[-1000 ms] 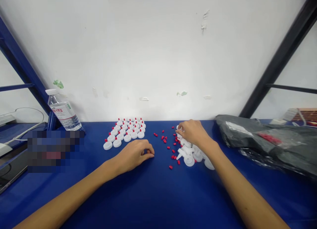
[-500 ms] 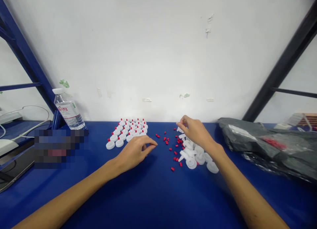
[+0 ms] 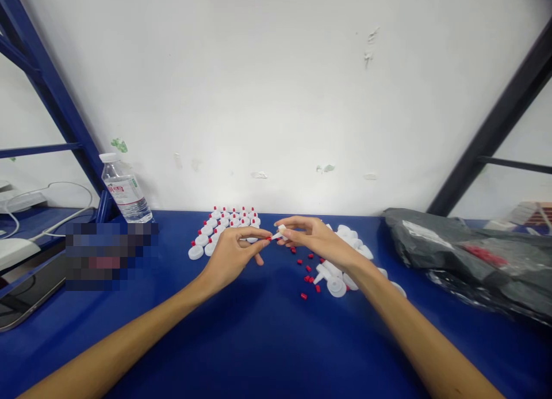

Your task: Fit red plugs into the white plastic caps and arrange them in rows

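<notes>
My right hand (image 3: 317, 238) pinches a white nozzle cap (image 3: 281, 232) by its base, with the spout pointing left. Between the thumb and index finger of my left hand (image 3: 235, 252) is a small red tip cap (image 3: 269, 238), touching the spout's end. Whether it is seated on the spout I cannot tell. Behind my left hand stand rows of white caps with red tips (image 3: 201, 240). Below my right hand lie loose red tip caps (image 3: 308, 268) and a pile of white nozzle caps (image 3: 336, 286), partly covered by my forearm.
On the blue table (image 3: 241, 341), a clear water bottle (image 3: 127, 192) stands at the back left. A dark phone-like device (image 3: 30, 295) lies at the left edge, beside a pixelated patch. Grey plastic bags (image 3: 431, 255) lie at the right. A white wall (image 3: 276, 100) closes off the back.
My right hand has moved left from the pile, bringing a white nozzle cap up to my left hand. The two hands now meet at the spout and red tip cap. The view has shifted slightly.
</notes>
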Available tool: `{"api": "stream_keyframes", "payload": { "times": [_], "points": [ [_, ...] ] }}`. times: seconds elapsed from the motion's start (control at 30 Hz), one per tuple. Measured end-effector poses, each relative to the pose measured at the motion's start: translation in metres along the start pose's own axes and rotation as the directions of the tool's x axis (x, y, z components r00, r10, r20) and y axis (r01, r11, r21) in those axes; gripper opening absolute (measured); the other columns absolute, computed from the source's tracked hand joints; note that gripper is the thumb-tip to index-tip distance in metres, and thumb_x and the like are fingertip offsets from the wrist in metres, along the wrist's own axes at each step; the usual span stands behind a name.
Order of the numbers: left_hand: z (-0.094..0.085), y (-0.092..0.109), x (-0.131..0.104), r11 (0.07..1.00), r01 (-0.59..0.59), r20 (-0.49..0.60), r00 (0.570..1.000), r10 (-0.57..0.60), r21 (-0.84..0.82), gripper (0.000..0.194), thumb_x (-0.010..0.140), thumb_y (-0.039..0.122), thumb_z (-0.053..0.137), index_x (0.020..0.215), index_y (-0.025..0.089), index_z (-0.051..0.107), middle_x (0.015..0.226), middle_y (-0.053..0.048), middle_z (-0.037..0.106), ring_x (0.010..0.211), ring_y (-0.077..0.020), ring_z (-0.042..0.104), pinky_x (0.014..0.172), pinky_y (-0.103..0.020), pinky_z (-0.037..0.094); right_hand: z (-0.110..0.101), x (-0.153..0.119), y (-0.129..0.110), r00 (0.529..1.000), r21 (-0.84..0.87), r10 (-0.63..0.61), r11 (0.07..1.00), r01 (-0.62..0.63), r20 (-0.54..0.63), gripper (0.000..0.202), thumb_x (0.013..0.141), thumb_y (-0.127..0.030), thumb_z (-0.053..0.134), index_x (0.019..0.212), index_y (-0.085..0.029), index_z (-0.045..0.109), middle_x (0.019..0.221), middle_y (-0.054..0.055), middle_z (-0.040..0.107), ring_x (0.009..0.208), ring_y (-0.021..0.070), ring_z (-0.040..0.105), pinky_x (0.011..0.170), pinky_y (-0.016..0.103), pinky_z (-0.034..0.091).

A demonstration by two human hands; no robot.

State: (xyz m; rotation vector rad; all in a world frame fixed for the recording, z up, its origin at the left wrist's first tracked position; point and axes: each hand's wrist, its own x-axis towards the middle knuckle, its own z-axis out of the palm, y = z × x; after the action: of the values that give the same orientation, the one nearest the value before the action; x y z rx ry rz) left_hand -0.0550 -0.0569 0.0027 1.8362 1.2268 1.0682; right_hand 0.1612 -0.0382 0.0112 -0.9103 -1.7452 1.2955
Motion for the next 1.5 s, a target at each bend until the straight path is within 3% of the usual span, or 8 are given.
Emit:
{"api": "stream_keyframes", "payload": {
  "times": [0.2, 0.37, 0.53, 0.83, 1.03, 1.27, 1.37, 1.5],
  "points": [
    [0.0, -0.004, 0.001, 0.998, -0.007, -0.024, 1.0, 0.005, -0.061, 0.031, 0.084, 0.039, 0.069, 0.105, 0.017, 0.075, 0.088, -0.008, 0.078, 0.05, -0.0137, 0.066, 0.038, -0.02, 0.04, 0.003, 0.001, 0.002, 1.0, 0.019, -0.019, 1.0, 0.019, -0.004, 0.041, 0.084, -0.046, 0.071, 0.114, -0.02, 0.069, 0.111, 0.009, 0.073, 0.1, 0.0215, 0.071, 0.086, 0.034, 0.055],
    [0.0, -0.009, -0.001, 0.995, -0.088, -0.063, 0.994, 0.091, 0.057, 0.03, 0.089, 0.04, 0.064, 0.106, 0.018, 0.076, 0.067, -0.003, 0.075, 0.056, -0.0157, 0.068, 0.047, -0.022, 0.048, 0.003, 0.001, 0.002, 1.0, 0.019, -0.016, 1.0, 0.017, -0.005, 0.041, 0.079, -0.044, 0.076, 0.113, -0.02, 0.072, 0.109, 0.009, 0.075, 0.105, 0.0226, 0.069, 0.092, 0.035, 0.052],
    [0.001, -0.014, -0.004, 0.981, -0.183, -0.09, 0.978, 0.188, 0.067, 0.026, 0.09, 0.036, 0.064, 0.105, 0.018, 0.076, 0.084, -0.005, 0.078, 0.067, -0.0168, 0.073, 0.058, -0.023, 0.054, 0.006, 0.0, 0.003, 1.0, 0.039, -0.018, 0.999, 0.018, -0.016, 0.042, 0.076, -0.043, 0.078, 0.111, -0.019, 0.073, 0.105, 0.009, 0.077, 0.104, 0.0246, 0.07, 0.093, 0.037, 0.052],
    [-0.007, -0.003, -0.001, 0.982, -0.187, -0.086, 0.979, 0.185, -0.016, 0.024, 0.088, 0.036, 0.067, 0.099, 0.017, 0.075, 0.08, -0.003, 0.077, 0.075, -0.0179, 0.074, 0.062, -0.021, 0.055, 0.012, 0.002, 0.007, 0.998, 0.162, -0.054, 0.986, 0.051, 0.013, 0.048, 0.078, -0.046, 0.078, 0.118, -0.021, 0.07, 0.11, 0.009, 0.075, 0.105, 0.0245, 0.07, 0.098, 0.04, 0.051],
    [-0.014, 0.006, 0.004, 0.989, -0.141, 0.016, 0.99, 0.142, -0.044, 0.024, 0.087, 0.034, 0.066, 0.098, 0.014, 0.074, 0.088, -0.006, 0.078, 0.075, -0.0173, 0.074, 0.064, -0.021, 0.056, 0.017, 0.004, 0.012, 0.995, 0.179, -0.072, 0.982, 0.059, 0.066, 0.047, 0.085, -0.049, 0.069, 0.123, -0.023, 0.068, 0.109, 0.008, 0.075, 0.107, 0.0226, 0.069, 0.098, 0.04, 0.053],
    [-0.022, 0.005, 0.01, 0.997, -0.082, 0.119, 0.99, 0.081, 0.006, 0.024, 0.086, 0.035, 0.064, 0.093, 0.013, 0.073, 0.079, -0.006, 0.077, 0.072, -0.0164, 0.072, 0.056, -0.019, 0.051, 0.021, 0.003, 0.012, 0.996, 0.065, -0.05, 0.997, 0.045, 0.073, 0.043, 0.087, -0.049, 0.066, 0.119, -0.02, 0.068, 0.107, 0.009, 0.074, 0.107, 0.0238, 0.068, 0.093, 0.039, 0.054],
    [-0.03, 0.004, 0.014, 0.991, -0.099, 0.171, 0.982, 0.082, 0.093, 0.022, 0.086, 0.033, 0.063, 0.091, 0.015, 0.074, 0.08, -0.004, 0.076, 0.071, -0.0146, 0.07, 0.062, -0.02, 0.052, 0.02, 0.004, 0.01, 0.997, 0.0, -0.046, 0.999, 0.046, 0.058, 0.04, 0.09, -0.05, 0.062, 0.118, -0.022, 0.068, 0.111, 0.008, 0.073, 0.108, 0.0235, 0.067, 0.092, 0.039, 0.054],
    [-0.042, -0.001, 0.019, 0.922, -0.146, 0.26, 0.964, 0.052, 0.357, 0.016, 0.082, 0.027, 0.062, 0.084, 0.017, 0.074, 0.078, -0.002, 0.076, 0.072, -0.0149, 0.069, 0.066, -0.022, 0.05, 0.014, 0.006, 0.009, 0.997, -0.043, -0.038, 0.998, 0.035, -0.074, 0.035, 0.094, -0.049, 0.057, 0.114, -0.022, 0.067, 0.114, 0.009, 0.072, 0.1, 0.0205, 0.07, 0.086, 0.035, 0.055]
  ]
}}
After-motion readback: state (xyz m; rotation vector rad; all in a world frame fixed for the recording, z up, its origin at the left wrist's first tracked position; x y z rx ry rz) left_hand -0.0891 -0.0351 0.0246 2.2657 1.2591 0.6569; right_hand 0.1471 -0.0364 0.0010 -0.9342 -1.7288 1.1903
